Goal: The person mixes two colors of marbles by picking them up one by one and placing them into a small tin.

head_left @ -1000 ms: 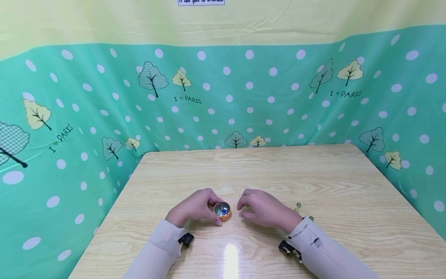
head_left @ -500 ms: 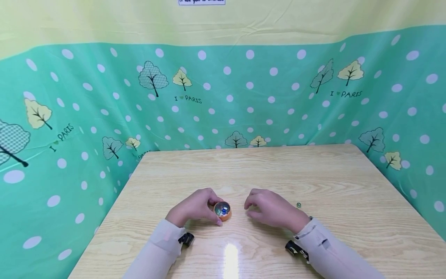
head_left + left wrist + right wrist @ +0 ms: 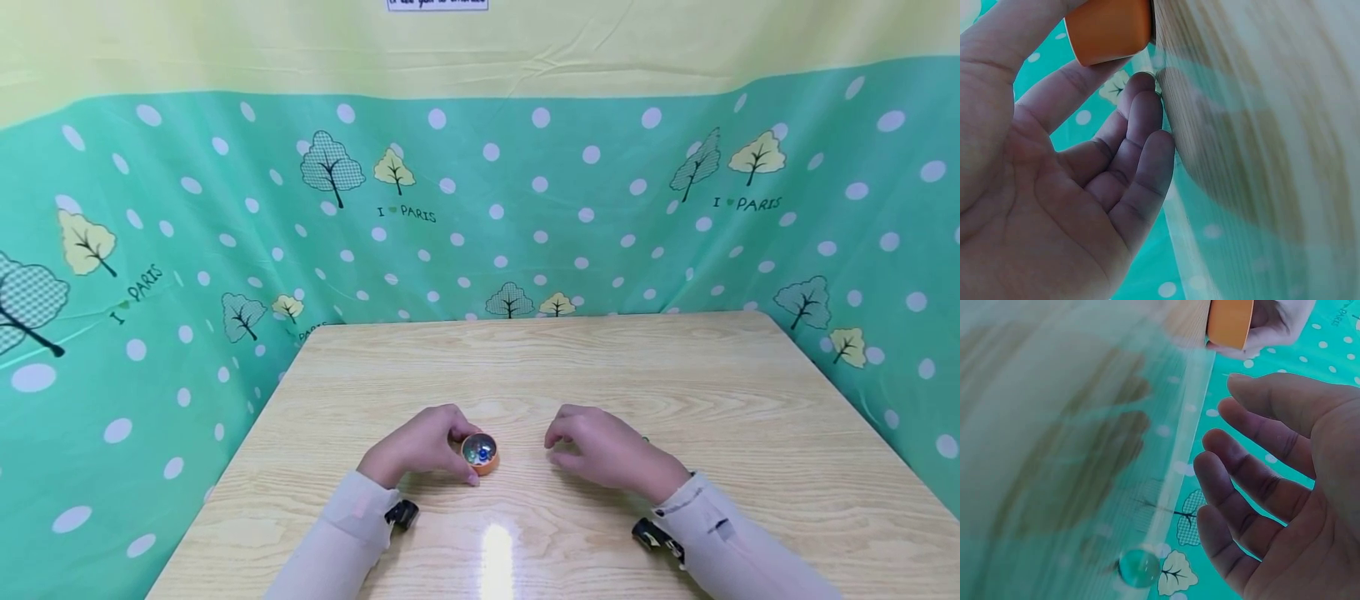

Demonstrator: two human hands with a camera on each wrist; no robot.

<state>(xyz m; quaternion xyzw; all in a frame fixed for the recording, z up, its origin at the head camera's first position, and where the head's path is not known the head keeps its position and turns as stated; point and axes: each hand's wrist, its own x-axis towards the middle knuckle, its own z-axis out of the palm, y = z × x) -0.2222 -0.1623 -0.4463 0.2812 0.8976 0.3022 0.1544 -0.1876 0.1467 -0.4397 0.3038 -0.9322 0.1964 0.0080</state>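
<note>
A small orange cup (image 3: 481, 454) with a silvery inside stands on the wooden table, with several marbles in it, one deep blue. My left hand (image 3: 423, 446) holds the cup from its left side between thumb and forefinger; in the left wrist view the other fingers (image 3: 1154, 162) rest loosely curved at the tabletop. My right hand (image 3: 603, 450) is to the right of the cup, apart from it, its fingers relaxed and bent with nothing between them. Near its little finger in the right wrist view lies a green glass marble (image 3: 1139, 569). In the head view this hand mostly hides the loose marbles.
The light wooden table (image 3: 525, 358) is glossy and reflects a bright light near its front. A green and yellow printed curtain (image 3: 480, 192) hangs behind and on both sides. A dark wrist camera (image 3: 656, 537) sits under the right sleeve.
My right hand has moved to the right, away from the cup, and now covers more of the loose green marbles. The left hand and the cup have stayed in place.
</note>
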